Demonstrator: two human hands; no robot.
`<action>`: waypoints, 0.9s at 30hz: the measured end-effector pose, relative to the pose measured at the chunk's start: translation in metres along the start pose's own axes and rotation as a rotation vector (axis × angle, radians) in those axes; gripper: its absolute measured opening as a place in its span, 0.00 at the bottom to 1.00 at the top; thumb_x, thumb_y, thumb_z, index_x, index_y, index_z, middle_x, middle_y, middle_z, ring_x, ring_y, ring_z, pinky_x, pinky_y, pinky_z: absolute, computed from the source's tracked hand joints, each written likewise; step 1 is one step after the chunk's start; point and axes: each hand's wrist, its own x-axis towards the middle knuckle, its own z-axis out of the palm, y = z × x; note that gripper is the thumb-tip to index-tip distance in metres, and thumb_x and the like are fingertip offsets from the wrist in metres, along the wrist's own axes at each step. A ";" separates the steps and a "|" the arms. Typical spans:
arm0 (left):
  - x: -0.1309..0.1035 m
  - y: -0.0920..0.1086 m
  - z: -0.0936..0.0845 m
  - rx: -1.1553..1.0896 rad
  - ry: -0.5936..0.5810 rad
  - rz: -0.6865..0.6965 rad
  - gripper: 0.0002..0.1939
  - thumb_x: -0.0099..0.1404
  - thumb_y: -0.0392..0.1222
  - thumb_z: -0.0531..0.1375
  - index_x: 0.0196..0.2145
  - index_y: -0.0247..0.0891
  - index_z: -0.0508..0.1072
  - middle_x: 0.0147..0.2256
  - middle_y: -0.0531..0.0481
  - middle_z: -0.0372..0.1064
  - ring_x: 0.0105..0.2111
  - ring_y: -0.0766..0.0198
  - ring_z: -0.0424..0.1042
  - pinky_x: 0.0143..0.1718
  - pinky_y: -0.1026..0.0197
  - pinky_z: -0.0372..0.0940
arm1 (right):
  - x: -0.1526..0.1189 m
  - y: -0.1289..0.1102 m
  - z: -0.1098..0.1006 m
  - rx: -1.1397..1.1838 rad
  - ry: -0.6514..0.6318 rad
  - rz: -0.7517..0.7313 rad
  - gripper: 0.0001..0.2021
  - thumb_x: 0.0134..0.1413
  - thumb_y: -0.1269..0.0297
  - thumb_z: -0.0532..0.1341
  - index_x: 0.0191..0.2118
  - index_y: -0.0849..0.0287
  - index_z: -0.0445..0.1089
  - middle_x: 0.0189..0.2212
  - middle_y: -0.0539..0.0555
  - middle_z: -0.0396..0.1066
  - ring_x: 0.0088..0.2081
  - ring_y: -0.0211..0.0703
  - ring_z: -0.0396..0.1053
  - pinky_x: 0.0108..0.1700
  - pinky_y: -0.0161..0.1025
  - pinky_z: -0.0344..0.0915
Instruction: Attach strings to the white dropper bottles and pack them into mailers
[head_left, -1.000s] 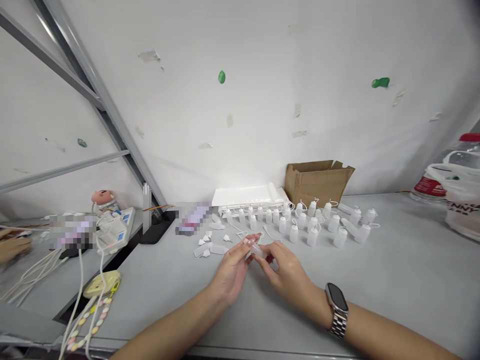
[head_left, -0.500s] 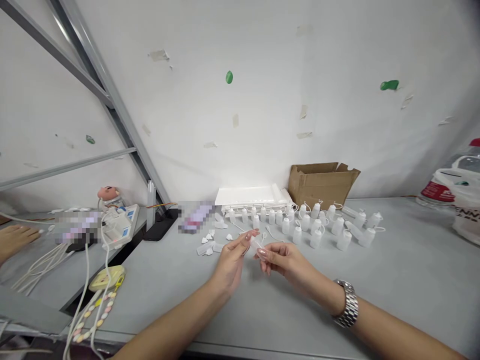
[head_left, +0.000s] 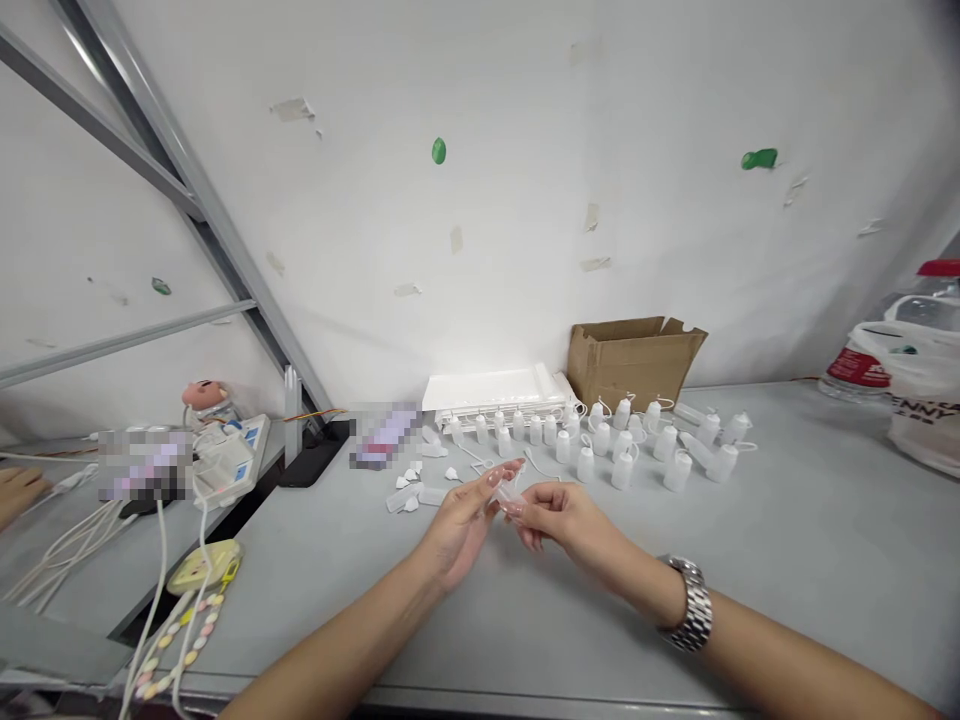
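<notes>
Between my two hands is a small translucent plastic bottle (head_left: 510, 494), held tilted just above the grey table. My left hand (head_left: 466, 520) is closed on its far left end, with thumb and fingers pinching. My right hand (head_left: 559, 515) grips the near end between thumb and fingers. Part of the bottle is hidden by the fingers. Beyond my hands stand several white squeeze bottles (head_left: 585, 464) with capped tops and looped strips. Left of my hands lie loose white caps (head_left: 409, 505) and clear bottle bodies (head_left: 431, 496). A thin white strap (head_left: 536, 463) lies just beyond the right hand.
A cardboard box (head_left: 634, 365) and a stack of white trays (head_left: 495, 392) stand against the wall. Phones, a power strip (head_left: 240, 465) and cables are at left, near another person's hand (head_left: 21, 492). A large water bottle (head_left: 859, 370) and a plastic bag (head_left: 926, 400) are at right.
The camera view has shifted slightly, so the scene sits further left. Both hands still hold the small bottle, now tilted a little differently. The other person's hand at far left shows less.
</notes>
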 end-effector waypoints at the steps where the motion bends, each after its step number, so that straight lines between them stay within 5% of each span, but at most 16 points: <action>1: 0.000 0.001 0.000 0.003 -0.024 -0.005 0.11 0.58 0.48 0.61 0.31 0.37 0.77 0.51 0.45 0.67 0.55 0.51 0.56 0.48 0.56 0.56 | 0.000 -0.001 -0.001 0.080 -0.056 0.021 0.18 0.44 0.53 0.64 0.17 0.61 0.63 0.14 0.46 0.62 0.19 0.31 0.56 0.25 0.33 0.52; 6: 0.002 0.004 -0.002 0.063 -0.041 0.025 0.12 0.57 0.48 0.61 0.31 0.37 0.78 0.50 0.44 0.68 0.57 0.51 0.54 0.52 0.55 0.52 | 0.002 -0.004 -0.006 0.169 -0.172 0.058 0.18 0.46 0.52 0.63 0.19 0.61 0.62 0.15 0.47 0.63 0.19 0.30 0.57 0.25 0.33 0.54; 11: 0.007 -0.003 -0.007 0.052 0.136 0.060 0.11 0.56 0.49 0.62 0.33 0.40 0.78 0.50 0.46 0.68 0.58 0.51 0.53 0.56 0.52 0.46 | 0.004 0.004 -0.007 -0.174 0.124 -0.094 0.16 0.43 0.54 0.65 0.34 0.59 0.64 0.20 0.47 0.68 0.26 0.38 0.66 0.32 0.38 0.61; 16: 0.005 -0.003 -0.005 0.065 0.150 0.091 0.12 0.56 0.49 0.62 0.33 0.40 0.78 0.49 0.45 0.70 0.58 0.52 0.54 0.57 0.52 0.46 | -0.001 0.008 -0.001 -0.340 0.296 -0.249 0.08 0.46 0.60 0.63 0.30 0.58 0.66 0.25 0.48 0.69 0.29 0.39 0.66 0.33 0.37 0.61; 21: 0.001 0.001 0.001 0.144 0.101 0.158 0.14 0.58 0.50 0.60 0.31 0.37 0.78 0.45 0.44 0.72 0.55 0.52 0.58 0.56 0.53 0.49 | -0.005 0.000 0.002 -0.184 0.223 -0.164 0.12 0.47 0.55 0.63 0.25 0.59 0.67 0.21 0.48 0.67 0.25 0.37 0.64 0.32 0.36 0.60; 27: 0.004 0.000 0.000 0.198 0.019 0.145 0.16 0.58 0.52 0.59 0.31 0.36 0.78 0.46 0.43 0.71 0.55 0.52 0.58 0.56 0.54 0.49 | 0.001 0.000 -0.009 0.303 0.010 0.039 0.15 0.42 0.56 0.67 0.19 0.63 0.67 0.19 0.49 0.65 0.22 0.32 0.60 0.29 0.33 0.58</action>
